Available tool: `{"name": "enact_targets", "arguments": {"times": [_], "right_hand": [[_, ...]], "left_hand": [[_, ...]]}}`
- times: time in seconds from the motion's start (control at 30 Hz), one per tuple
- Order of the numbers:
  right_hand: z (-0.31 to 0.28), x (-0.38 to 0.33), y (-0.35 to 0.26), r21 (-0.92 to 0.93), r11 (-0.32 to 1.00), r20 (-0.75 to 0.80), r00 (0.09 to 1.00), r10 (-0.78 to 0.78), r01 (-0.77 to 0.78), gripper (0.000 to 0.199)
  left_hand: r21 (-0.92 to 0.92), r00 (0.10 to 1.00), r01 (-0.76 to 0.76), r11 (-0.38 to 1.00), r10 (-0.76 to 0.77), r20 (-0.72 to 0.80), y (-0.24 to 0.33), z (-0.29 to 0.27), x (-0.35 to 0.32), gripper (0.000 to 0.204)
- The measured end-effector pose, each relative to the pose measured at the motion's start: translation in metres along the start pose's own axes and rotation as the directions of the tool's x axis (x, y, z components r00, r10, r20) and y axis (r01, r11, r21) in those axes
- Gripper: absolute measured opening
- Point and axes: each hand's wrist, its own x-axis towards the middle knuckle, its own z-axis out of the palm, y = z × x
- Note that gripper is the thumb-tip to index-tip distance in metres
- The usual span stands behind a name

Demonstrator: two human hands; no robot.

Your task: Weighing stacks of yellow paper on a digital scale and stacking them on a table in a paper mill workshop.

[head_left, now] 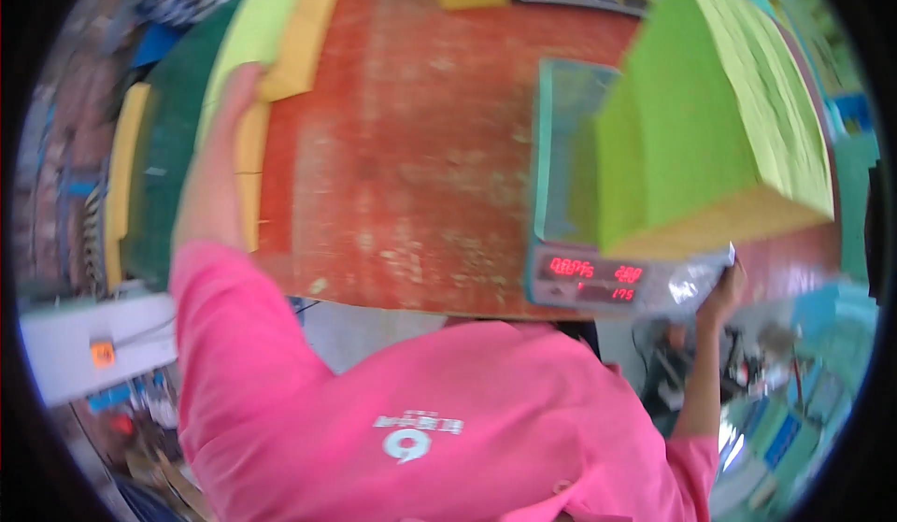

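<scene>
Yellow-green stack [271, 27] touches the left hand [243, 87], the right hand [726, 293] beside the scale [598, 279]; I cannot tell either grip.

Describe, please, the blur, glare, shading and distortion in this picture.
Head view: the left hand and red table look blurred; head view: white glare on the scale, right of its red digits; head view: the large green stack has a darker left face; head view: shapes bend near the picture's rim.
</scene>
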Motion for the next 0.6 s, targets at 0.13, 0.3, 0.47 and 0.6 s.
{"name": "enact_targets", "arguments": {"times": [0.13,0.3,0.47,0.6], "right_hand": [[-0.015,0.003,-0.016,-0.407,0.893,0.116,0.981,-0.158,0.192,0.024],[-0.009,0.008,-0.011,-0.386,0.899,0.122,0.978,-0.172,0.206,0.022],[-0.006,0.014,-0.016,-0.364,0.910,0.112,0.979,-0.171,0.200,0.021],[-0.008,0.010,-0.021,-0.331,0.921,0.090,0.978,-0.187,0.207,0.017]], "left_hand": [[0.264,0.996,-0.077,0.961,0.063,0.061,0.055,-0.017,-0.020,0.015],[0.319,0.999,-0.007,0.948,0.022,-0.042,0.057,-0.036,-0.027,0.013],[0.336,0.989,0.080,0.939,-0.031,-0.148,0.094,-0.065,-0.037,0.012],[0.408,0.992,0.129,0.904,-0.112,-0.064,0.153,-0.081,-0.086,0.010]]}}
